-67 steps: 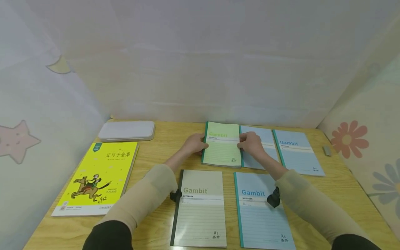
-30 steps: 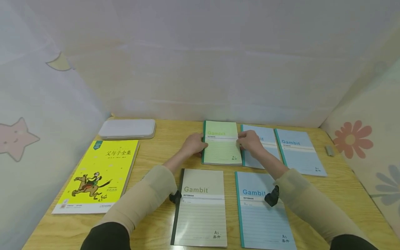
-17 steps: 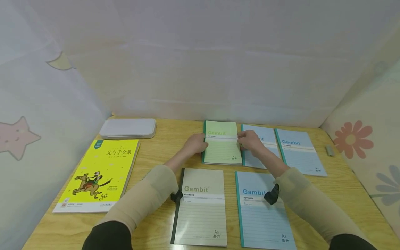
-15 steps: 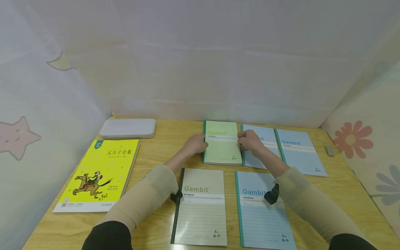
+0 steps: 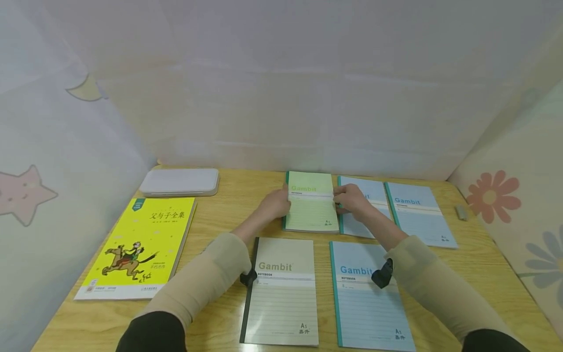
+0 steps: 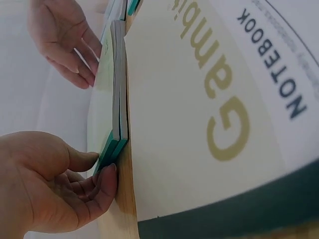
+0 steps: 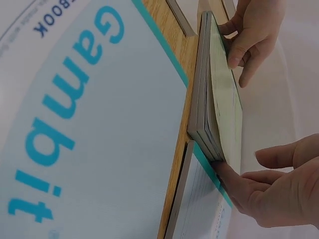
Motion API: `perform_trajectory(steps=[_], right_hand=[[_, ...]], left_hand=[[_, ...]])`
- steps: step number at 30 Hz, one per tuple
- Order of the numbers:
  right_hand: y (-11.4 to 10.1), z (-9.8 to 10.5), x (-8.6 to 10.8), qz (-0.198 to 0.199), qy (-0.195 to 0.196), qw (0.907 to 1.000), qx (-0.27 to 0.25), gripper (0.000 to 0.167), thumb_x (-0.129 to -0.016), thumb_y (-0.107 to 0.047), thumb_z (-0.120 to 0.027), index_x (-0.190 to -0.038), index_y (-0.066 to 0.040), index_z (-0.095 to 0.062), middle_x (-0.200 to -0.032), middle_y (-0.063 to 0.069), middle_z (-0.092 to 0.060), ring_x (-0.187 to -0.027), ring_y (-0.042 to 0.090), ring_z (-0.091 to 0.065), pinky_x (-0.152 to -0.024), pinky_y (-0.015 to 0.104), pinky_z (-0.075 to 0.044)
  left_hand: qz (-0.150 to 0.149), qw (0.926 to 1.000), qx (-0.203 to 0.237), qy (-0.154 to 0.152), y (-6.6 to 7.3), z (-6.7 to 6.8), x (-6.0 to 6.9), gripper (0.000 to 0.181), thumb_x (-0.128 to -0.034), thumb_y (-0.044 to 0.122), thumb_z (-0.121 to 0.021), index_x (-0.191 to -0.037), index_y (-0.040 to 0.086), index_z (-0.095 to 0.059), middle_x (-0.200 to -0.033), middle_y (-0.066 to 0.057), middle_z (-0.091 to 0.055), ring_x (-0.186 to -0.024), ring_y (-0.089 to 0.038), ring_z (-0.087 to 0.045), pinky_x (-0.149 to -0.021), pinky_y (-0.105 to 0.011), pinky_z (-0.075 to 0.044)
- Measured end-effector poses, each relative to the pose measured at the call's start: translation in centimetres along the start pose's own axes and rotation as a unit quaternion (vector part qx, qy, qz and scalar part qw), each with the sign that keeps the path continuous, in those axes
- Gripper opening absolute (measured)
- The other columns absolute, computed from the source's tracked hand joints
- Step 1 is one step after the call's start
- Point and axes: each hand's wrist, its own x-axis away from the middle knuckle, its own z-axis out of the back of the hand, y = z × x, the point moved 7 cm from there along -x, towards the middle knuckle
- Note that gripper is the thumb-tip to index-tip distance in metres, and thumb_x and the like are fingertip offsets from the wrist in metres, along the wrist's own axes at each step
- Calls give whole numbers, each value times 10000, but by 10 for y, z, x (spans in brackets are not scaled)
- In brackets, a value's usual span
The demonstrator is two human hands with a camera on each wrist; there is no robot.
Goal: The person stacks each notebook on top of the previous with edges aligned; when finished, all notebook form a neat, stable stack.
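A green Gambit notebook lies at the back of the table, squared on top of another notebook whose cover is hidden. At its teal spine, my left hand has the thumb tip against the upper edge and the curled fingers beside it, pinching the spine side. My right hand is at the opposite long edge. In the right wrist view its fingertips touch the stack's side, while the thumb stands away from the cover. The green cover bows up slightly along that edge.
Two blue notebooks lie to the right of the stack. Nearer are a grey-beige notebook and another blue notebook. A yellow book and white case sit left; a small grey object lies far right.
Since the earliest frame the green notebook has shifted slightly left and lined up with the one below, leaving a narrow gap to the blue notebook. Both hands stay at its sides, with small finger shifts.
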Motion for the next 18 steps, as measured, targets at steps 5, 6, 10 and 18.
perform_trajectory(steps=[5,6,10,18], right_hand=[[0,3,6,133,-145,9998,77,613,-1064,-117,-488,-1605,39,-246,-1660,255,-296,-1526,398,-345,-1139,481,-493],[0,5,7,182,-168,9996,111,625,-1066,-135,-493,-1611,30,-235,-1653,256,-309,-1513,398,-369,-1136,482,-496],[3,16,15,440,-237,9984,282,653,-1062,-193,-520,-1620,-5,-238,-1638,238,-353,-1461,407,-447,-1118,499,-510],[11,45,50,862,-544,9907,899,688,-1072,-389,-536,-1602,-20,-302,-1603,259,-408,-1396,441,-516,-1058,504,-552]], left_hand=[[-290,9995,-51,113,-3,7,-1,671,-1077,255,-508,-1628,10,-213,-1577,-215,-472,-970,-286,-596,-803,-359,-522],[-369,9992,-75,155,-3,9,0,664,-1077,264,-515,-1625,15,-235,-1582,-213,-468,-1020,-304,-613,-852,-394,-539],[-782,9962,-220,318,4,18,5,599,-1081,264,-522,-1581,-11,-338,-1535,-214,-524,-1270,-356,-605,-1072,-495,-518],[-1510,9875,-58,447,33,25,33,433,-1069,263,-558,-1408,-4,-598,-1304,-173,-695,-1103,-287,-670,-935,-399,-572]])
